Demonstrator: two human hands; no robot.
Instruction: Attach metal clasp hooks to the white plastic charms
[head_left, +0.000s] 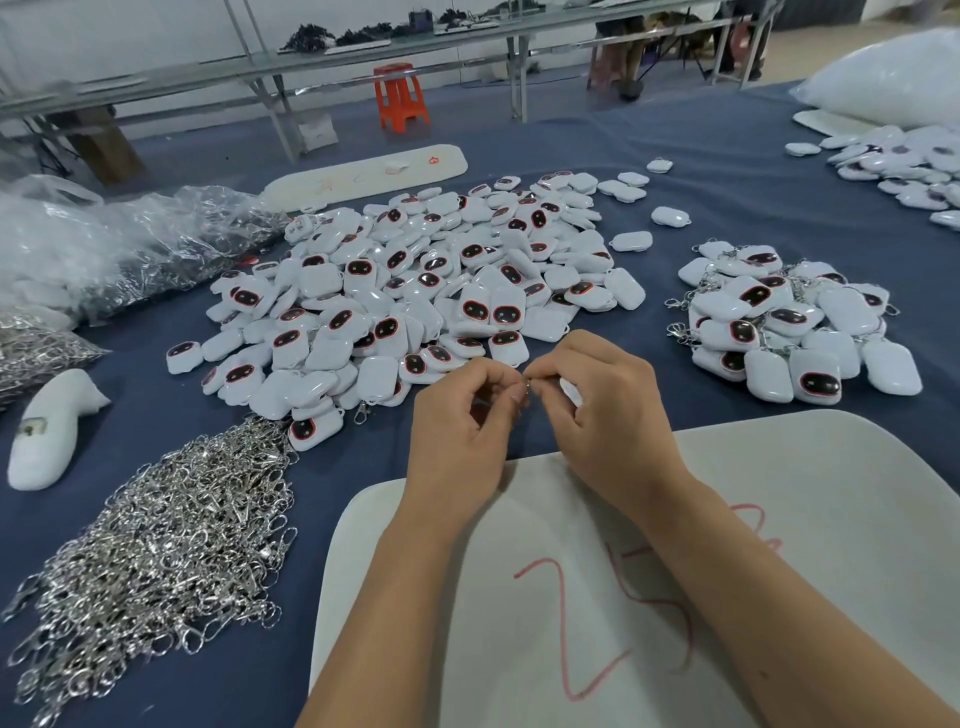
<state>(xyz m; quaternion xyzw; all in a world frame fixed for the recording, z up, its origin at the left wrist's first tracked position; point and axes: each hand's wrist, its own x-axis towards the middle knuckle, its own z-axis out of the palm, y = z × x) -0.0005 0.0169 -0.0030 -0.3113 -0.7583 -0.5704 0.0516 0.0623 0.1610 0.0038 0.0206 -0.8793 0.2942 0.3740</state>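
Metal clasp hook (526, 387) between fingertips

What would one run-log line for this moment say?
left hand: pinches hook | right hand: holds charm | stage: joining

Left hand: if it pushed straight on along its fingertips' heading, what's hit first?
The left hand points right, toward the right hand. Their fingertips already meet around a small metal clasp hook, so it would meet that hook and the right hand's fingers first.
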